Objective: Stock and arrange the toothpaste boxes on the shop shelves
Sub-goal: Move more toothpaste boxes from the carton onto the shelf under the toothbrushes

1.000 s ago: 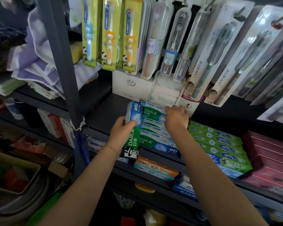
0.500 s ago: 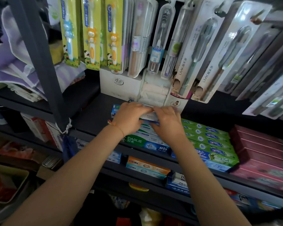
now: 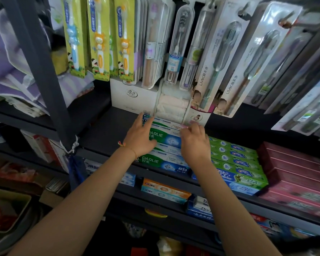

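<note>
Several green-and-blue Darlie toothpaste boxes [image 3: 163,163] lie stacked lengthwise on the dark shelf [image 3: 103,133]. My left hand [image 3: 139,137] rests on the left end of the stack, fingers straight and spread over the back boxes, thumb along the near edge of the top Darlie box [image 3: 164,137]. My right hand [image 3: 194,143] is at that box's right end, its fingers curled over the far edge and its thumb on the near side. Both hands hide the ends of the box.
Green toothpaste boxes [image 3: 235,157] and pink-red boxes [image 3: 294,172] fill the shelf to the right. Packaged toothbrushes [image 3: 100,43] hang low above it. A white carton [image 3: 133,97] stands behind the stack. A dark upright post [image 3: 42,71] is at the left, and more boxes [image 3: 164,191] lie below.
The Darlie box held upright in my left hand a second ago now lies flat on the stack. My hands have moved apart to its two ends.
</note>
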